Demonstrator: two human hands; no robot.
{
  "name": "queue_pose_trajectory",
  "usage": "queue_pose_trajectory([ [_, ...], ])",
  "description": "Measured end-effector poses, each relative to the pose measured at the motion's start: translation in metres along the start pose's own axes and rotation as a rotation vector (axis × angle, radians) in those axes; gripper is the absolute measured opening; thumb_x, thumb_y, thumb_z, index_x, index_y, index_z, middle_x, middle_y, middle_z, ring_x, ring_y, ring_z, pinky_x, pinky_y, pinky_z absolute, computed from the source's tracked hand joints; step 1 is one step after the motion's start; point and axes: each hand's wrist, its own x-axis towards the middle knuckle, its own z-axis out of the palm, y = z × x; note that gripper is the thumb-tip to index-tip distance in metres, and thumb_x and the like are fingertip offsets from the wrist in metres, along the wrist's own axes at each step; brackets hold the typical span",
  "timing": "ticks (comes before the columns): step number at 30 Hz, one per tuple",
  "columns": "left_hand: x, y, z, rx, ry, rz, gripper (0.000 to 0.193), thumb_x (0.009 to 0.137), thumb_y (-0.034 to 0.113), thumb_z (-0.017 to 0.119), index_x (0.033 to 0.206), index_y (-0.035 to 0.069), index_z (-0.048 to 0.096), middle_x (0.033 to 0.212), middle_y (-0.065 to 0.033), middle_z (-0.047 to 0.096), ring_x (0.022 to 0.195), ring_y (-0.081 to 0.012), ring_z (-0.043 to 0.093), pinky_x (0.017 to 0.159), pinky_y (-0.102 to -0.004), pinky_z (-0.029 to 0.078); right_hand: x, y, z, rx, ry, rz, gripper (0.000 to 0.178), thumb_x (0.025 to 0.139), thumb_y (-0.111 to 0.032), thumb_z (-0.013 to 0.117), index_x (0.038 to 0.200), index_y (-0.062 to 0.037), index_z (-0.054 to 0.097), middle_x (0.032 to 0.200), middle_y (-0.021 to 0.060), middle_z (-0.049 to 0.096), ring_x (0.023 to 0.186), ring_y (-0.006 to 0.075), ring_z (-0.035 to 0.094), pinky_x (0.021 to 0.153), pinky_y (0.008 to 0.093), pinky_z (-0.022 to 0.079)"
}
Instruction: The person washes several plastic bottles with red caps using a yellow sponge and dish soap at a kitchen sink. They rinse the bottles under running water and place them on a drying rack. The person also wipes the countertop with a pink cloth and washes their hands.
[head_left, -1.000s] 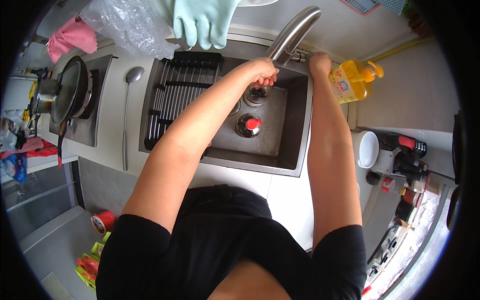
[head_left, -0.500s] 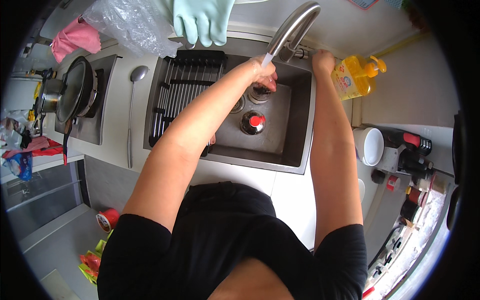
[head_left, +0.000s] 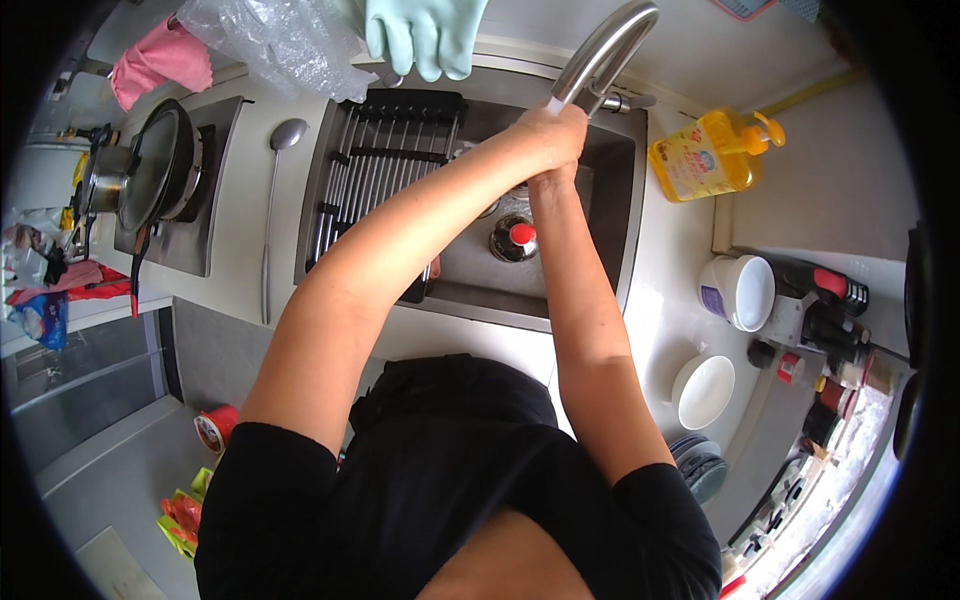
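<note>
Both of my hands are together over the sink (head_left: pixel 500 316), under the spout of the metal faucet (head_left: pixel 583 68). My left hand (head_left: pixel 562 135) is uppermost, right at the spout's mouth, with its fingers turned down out of sight. Just below it, my right hand (head_left: pixel 556 174) is mostly covered by the left, and its fingers do not show. Whether either one holds anything is hidden. A dark bottle with a red cap (head_left: pixel 508 242) stands in the basin beside my right forearm. Part of a clear jar (head_left: pixel 519 191) peeks out below my wrists.
A black dish rack (head_left: pixel 385 155) fills the sink's left side. To its left lie a long ladle (head_left: pixel 270 210) and a stove with a pan (head_left: pixel 158 165). Right of the sink are a yellow soap pump bottle (head_left: pixel 705 158), a white tub (head_left: pixel 745 293) and a white bowl (head_left: pixel 704 392).
My right hand has left the faucet handle and moved left to meet my left hand under the spout. The water stream seen before no longer shows clearly. The view has shifted slightly.
</note>
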Motion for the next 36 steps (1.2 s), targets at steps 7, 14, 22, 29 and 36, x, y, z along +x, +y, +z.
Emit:
queue_pose_trajectory([
  [7,-0.02,-0.008,-0.013,-0.247,0.018,0.091,0.022,0.082,0.013,0.053,0.101,0.004,0.063,0.096,-0.0187,0.065,0.09,-0.0335,0.063,0.079,-0.0397,0.05,0.009,-0.006,-0.016,-0.052,0.004,-0.085,0.02,0.097,-0.011,0.041,0.104,0.0005,0.055,0.096,0.0094,0.062,0.082,0.0149,0.06,0.072,0.0271,0.05],
  [14,-0.016,-0.028,0.008,-0.273,0.198,0.247,0.013,0.078,0.011,0.056,0.084,0.004,0.065,0.09,-0.0178,0.065,0.086,-0.0345,0.063,0.074,-0.0409,0.05,0.017,0.005,-0.031,-0.262,-0.087,-0.191,0.024,0.097,-0.015,0.039,0.101,-0.0003,0.057,0.089,0.0071,0.063,0.078,0.0137,0.059,0.069,0.0266,0.048],
  [22,-0.037,-0.06,0.037,-0.183,0.301,0.134,0.019,0.076,0.013,0.06,0.093,0.005,0.062,0.085,-0.0199,0.062,0.086,-0.0394,0.06,0.078,-0.0462,0.049,-0.005,0.004,-0.035,-1.364,-0.356,-0.607,0.023,0.083,-0.019,0.054,0.1,-0.0063,0.062,0.09,0.0177,0.065,0.09,0.0338,0.059,0.082,0.0425,0.046],
  [29,-0.05,-0.062,0.043,-0.137,0.153,-0.054,0.026,0.078,0.015,0.06,0.101,0.003,0.058,0.097,-0.0202,0.063,0.097,-0.0367,0.058,0.084,-0.0447,0.047,-0.018,-0.007,-0.017,-1.513,-0.325,-0.751,0.02,0.082,-0.019,0.053,0.093,-0.0127,0.068,0.09,0.0136,0.066,0.093,0.0349,0.058,0.085,0.041,0.046],
  [36,-0.058,-0.04,0.032,-0.298,0.361,0.025,0.019,0.083,0.015,0.052,0.096,0.004,0.06,0.096,-0.0182,0.063,0.096,-0.035,0.058,0.083,-0.0443,0.047,-0.025,-0.004,-0.004,-0.302,-0.253,-0.046,0.029,0.092,-0.011,0.037,0.106,0.0011,0.06,0.1,0.0138,0.065,0.097,0.0219,0.06,0.087,0.0329,0.047],
])
